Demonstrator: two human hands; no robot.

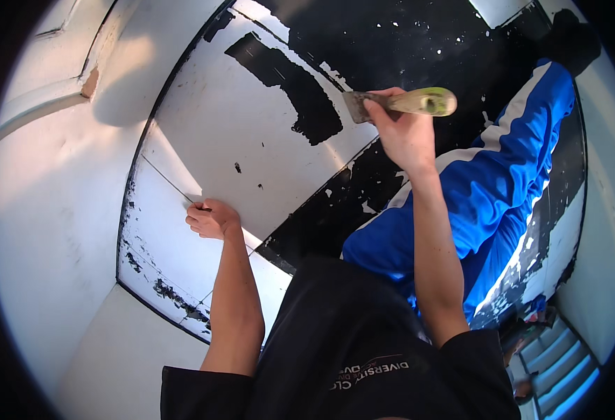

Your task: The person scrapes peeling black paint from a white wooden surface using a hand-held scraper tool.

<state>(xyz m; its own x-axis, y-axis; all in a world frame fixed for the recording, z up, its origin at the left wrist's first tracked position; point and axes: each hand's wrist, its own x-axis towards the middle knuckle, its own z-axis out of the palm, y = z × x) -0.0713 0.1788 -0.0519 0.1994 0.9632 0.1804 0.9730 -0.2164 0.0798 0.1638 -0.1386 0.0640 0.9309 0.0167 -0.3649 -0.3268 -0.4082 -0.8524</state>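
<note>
In my right hand (404,131) is a putty knife (424,102), its metal blade pointing left and its worn green and pale handle to the right. The blade is over the border between the white tiled floor (202,131) and a black coating (417,42). My left hand (213,218) rests on the white tiles near a joint line, fingers curled; a small dark thing shows at the fingertips, too little to name. Between the hands and farther off, a long black patch (307,100) with ragged edges lies on the white surface.
White walls (39,184) rise at the left, meeting the floor along a dark edge. My legs in blue trousers (496,178) stretch over the black floor on the right. Small black flakes (238,168) dot the tiles. Stairs (562,362) and part of another person (522,388) show at lower right.
</note>
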